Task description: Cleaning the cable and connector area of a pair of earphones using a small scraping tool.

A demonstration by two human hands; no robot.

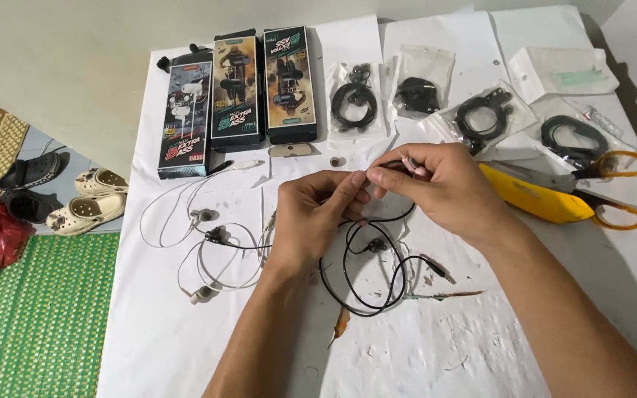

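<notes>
Both hands meet above the middle of the white paper sheet [186, 346]. The left hand [317, 214] and right hand [436, 184] each pinch the black earphone cable [377, 295] between thumb and fingertips; its loops hang down and coil on the sheet just below the hands. Left of that cable lies one white earphone set [204, 254], loosely spread. Beyond the hands stand three dark earphone boxes [237, 92] side by side, and four clear bags [355, 99] of black coiled cable run to their right. Right of the hands, touching nothing held, rest orange-handled scissors [613, 188] and a yellow utility knife [536, 195].
</notes>
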